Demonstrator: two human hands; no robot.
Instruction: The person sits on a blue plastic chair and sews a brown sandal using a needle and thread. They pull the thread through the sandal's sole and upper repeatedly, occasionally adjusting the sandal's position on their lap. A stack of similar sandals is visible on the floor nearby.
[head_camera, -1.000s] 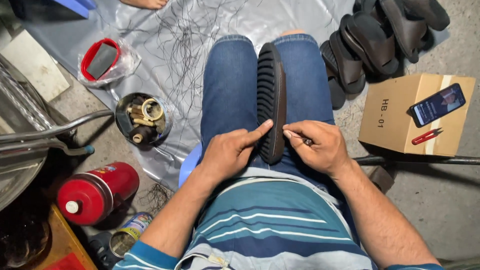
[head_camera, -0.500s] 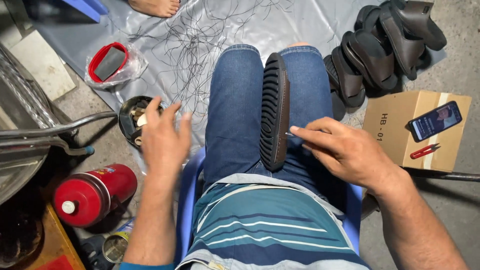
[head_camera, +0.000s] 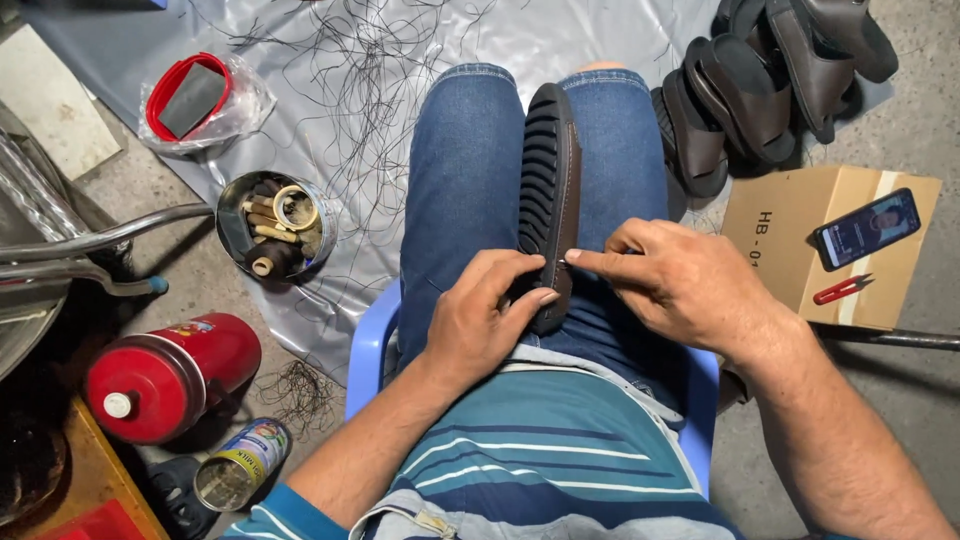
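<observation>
A wide grey plastic sheet (head_camera: 560, 50) covers the floor, strewn at twelve o'clock with loose dark thread offcuts (head_camera: 370, 90). The person sits on a blue plastic chair (head_camera: 372, 345) in blue jeans (head_camera: 460, 170), and along the gap between the thighs lies the dark ribbed rubber sandal sole with its brown leather edge (head_camera: 548, 170), standing on its side, toe pointing to twelve o'clock. At one to two o'clock sits a heap of finished-looking dark brown sandals (head_camera: 760, 90); at three o'clock a brown cardboard box (head_camera: 780, 240) carries a black smartphone (head_camera: 866, 228) and small red snips (head_camera: 840, 290). At nine o'clock a round tin of thread spools (head_camera: 275, 225) stands open, with a red cylindrical flask (head_camera: 170, 375) lying at eight o'clock.

Judging by the pile and the offcuts, much sewing looks done, while this sole seems to be in hand at its heel end; how much of its edge is stitched I cannot tell.

The left hand (head_camera: 485, 325) cups the heel end, fingers (head_camera: 520, 300) curled and pressed against the ribbed face. The right hand (head_camera: 680, 285) meets it from three o'clock, thumb and forefinger pressed together, pinching something thin, perhaps a needle, right at the leather edge.
</observation>
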